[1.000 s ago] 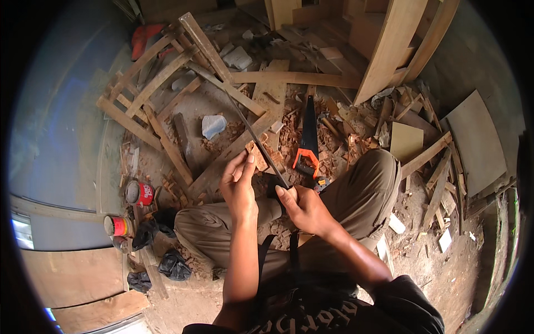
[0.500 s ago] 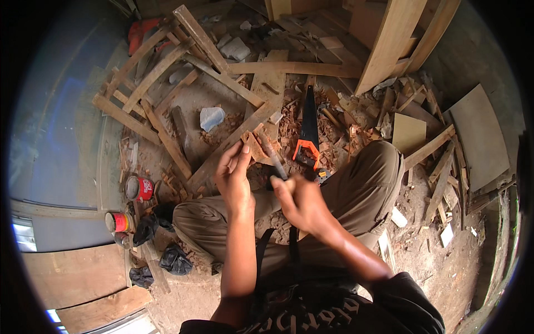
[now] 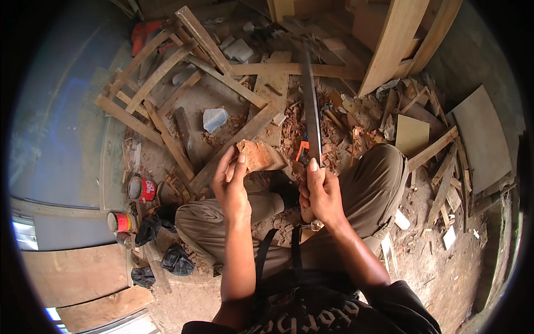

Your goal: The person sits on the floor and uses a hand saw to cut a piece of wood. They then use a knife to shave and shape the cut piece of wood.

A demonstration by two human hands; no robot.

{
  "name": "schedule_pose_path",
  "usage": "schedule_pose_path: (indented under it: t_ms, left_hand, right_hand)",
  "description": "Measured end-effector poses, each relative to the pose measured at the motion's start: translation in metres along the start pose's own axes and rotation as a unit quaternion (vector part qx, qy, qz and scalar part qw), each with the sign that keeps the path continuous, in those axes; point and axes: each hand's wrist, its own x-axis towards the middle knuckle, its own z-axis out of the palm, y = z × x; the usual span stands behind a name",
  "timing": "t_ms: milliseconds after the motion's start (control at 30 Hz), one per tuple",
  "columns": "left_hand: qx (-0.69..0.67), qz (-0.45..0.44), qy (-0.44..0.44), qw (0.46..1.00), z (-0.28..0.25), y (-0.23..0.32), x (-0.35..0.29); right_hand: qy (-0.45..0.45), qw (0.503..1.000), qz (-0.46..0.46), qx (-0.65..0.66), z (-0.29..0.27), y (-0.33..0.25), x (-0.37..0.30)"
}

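Two bare hands work above a seated person's lap, amid wood scraps
Left hand [image 3: 231, 183] pinches a small reddish wood block [image 3: 255, 155] at its fingertips; right hand [image 3: 321, 192], just beside, grips a long dark blade [image 3: 311, 106] pointing away, past the block's right side

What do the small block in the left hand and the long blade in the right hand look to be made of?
Block: looks like raw wood, pale orange-brown, rough and unfinished, matching the shavings on the floor. Blade: probably metal, dark grey and dull, thin, straight and flat; its handle is hidden inside the right hand. The left hand pinches the block at its lower edge.
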Motion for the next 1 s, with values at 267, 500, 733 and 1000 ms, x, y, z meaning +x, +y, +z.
schedule_pose_path:
  t_ms: [267,500,733,1000]
  left_hand:
    - [0.066,0.017,0.037,0.997,-0.046,0.016,0.013]
    - [0.045,-0.056,0.012,0.997,-0.068,0.027,-0.006]
    - [0.029,-0.078,0.055,0.995,-0.07,0.021,-0.031]
    - [-0.016,-0.08,0.062,0.995,-0.061,0.02,-0.034]
  right_hand:
    - [-0.061,0.978,-0.006,-0.199,0.017,0.046,-0.015]
    - [-0.102,0.937,-0.038,-0.333,0.037,0.03,-0.022]
    - [-0.149,0.918,-0.196,-0.311,0.052,-0.007,-0.045]
    - [-0.156,0.896,-0.077,-0.408,0.051,0.011,-0.031]
